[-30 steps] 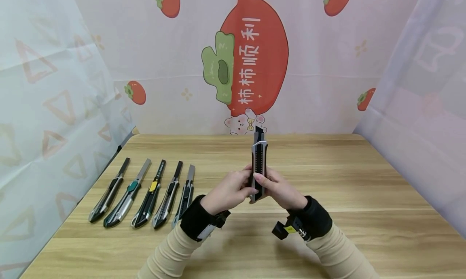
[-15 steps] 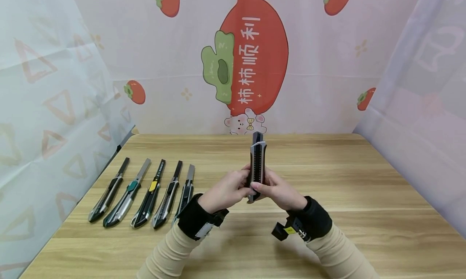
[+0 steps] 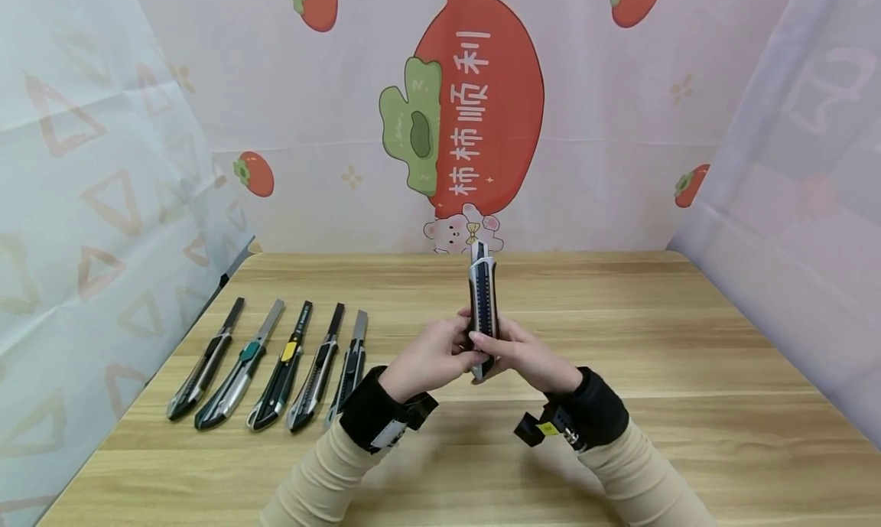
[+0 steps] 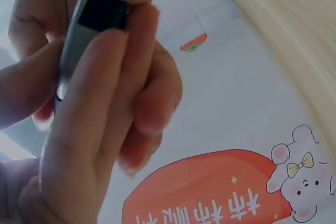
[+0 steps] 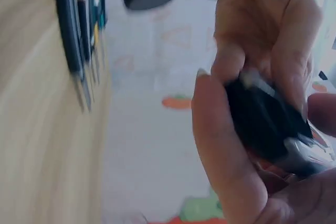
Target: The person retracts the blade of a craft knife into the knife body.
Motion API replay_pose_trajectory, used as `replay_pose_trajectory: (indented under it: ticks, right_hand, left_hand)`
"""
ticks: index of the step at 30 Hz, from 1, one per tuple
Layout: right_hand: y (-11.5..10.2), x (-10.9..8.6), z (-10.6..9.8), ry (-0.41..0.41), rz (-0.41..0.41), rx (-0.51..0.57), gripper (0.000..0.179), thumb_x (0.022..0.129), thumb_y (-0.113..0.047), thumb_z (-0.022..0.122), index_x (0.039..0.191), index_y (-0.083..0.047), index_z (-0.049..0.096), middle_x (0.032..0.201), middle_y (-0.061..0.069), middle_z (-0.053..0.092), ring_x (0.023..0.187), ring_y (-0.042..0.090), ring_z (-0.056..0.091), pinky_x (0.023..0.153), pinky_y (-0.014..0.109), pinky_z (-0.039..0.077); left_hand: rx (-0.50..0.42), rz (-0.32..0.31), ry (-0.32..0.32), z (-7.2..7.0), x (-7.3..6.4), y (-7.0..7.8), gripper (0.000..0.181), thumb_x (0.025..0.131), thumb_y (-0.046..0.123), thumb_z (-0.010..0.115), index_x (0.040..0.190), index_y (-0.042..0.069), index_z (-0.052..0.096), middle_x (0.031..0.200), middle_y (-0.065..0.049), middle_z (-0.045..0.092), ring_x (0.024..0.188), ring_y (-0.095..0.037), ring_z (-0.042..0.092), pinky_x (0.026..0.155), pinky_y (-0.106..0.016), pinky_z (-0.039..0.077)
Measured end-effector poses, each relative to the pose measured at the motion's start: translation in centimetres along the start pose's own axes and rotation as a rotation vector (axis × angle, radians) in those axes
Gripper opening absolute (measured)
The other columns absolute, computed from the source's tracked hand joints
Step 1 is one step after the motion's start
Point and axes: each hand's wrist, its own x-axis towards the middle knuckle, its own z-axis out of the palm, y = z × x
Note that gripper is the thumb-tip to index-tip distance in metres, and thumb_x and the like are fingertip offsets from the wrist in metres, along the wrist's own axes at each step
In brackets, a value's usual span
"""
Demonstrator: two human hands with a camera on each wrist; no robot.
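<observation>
Held item: one snap-off utility knife point(image 3: 483, 294), black with silver trim, ribbed channel facing the wearer. Position: off the table, in front of the chest at mid-table, roughly upright, silver nose uppermost, butt end between the hands.

Left hand point(image 3: 430, 357): closed on the lower handle in a pinch; thumb near the butt, fingers laid along the far side, little gap left beyond the handle's thickness.

Right hand point(image 3: 537, 357): likewise pinching the lower handle; thumb across the front face, just above the left thumb, fingers behind. In the right wrist view the handle is blurred between finger and thumb.

Wrists: a black band with a camera on each, beige sleeves below.

On the wood-grain table point(image 3: 688, 366), left side, five knives in a slanting row, blade ends away from the wearer: black-and-grey knife point(image 3: 203, 375); teal-slider knife point(image 3: 235, 383); yellow-slider knife point(image 3: 277, 383); black-and-silver knife point(image 3: 315, 382); grey-bladed knife point(image 3: 351, 366), its lower end partly behind the left wrist.

Behind: pale backdrop point(image 3: 310, 106), persimmon and bear prints.
</observation>
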Motion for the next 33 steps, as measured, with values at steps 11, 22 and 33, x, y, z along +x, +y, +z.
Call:
replay_pose_trajectory:
  ticks: [11, 22, 33]
  right_hand:
    - [-0.2, 0.4, -0.2, 0.258, 0.031, -0.164, 0.052, 0.099, -0.011, 0.049, 0.142, 0.011, 0.03, 0.101, 0.02, 0.057, 0.072, 0.001, 0.062, 0.058, 0.019, 0.057]
    - [1.8, -0.3, -1.8, 0.161, 0.114, -0.283, 0.047, 0.099, -0.012, 0.049, 0.137, 0.012, 0.034, 0.11, 0.036, 0.057, 0.079, 0.009, 0.061, 0.06, 0.023, 0.057]
    - [3.2, -3.1, -9.2, 0.242, 0.25, -0.638, 0.046, 0.095, -0.009, 0.053, 0.131, 0.017, 0.039, 0.101, 0.033, 0.06, 0.071, 0.015, 0.058, 0.051, 0.025, 0.052]
  left_hand:
    - [0.077, -0.03, 0.217, 1.7, 0.6, -0.4, 0.012, 0.079, 0.009, 0.067, 0.077, -0.003, 0.068, 0.063, -0.022, 0.073, 0.047, -0.002, 0.047, 0.046, -0.014, 0.037]
    - [0.49, -0.025, 0.159, 2.9, 0.2, -1.6, 0.039, 0.085, 0.043, 0.067, 0.08, 0.004, 0.067, 0.055, -0.007, 0.061, 0.046, -0.01, 0.042, 0.045, -0.019, 0.025]
    - [0.746, -0.41, 0.123, -2.9, -3.6, -8.3, 0.037, 0.086, 0.024, 0.069, 0.1, -0.009, 0.063, 0.071, -0.017, 0.069, 0.056, -0.022, 0.06, 0.05, -0.034, 0.053]
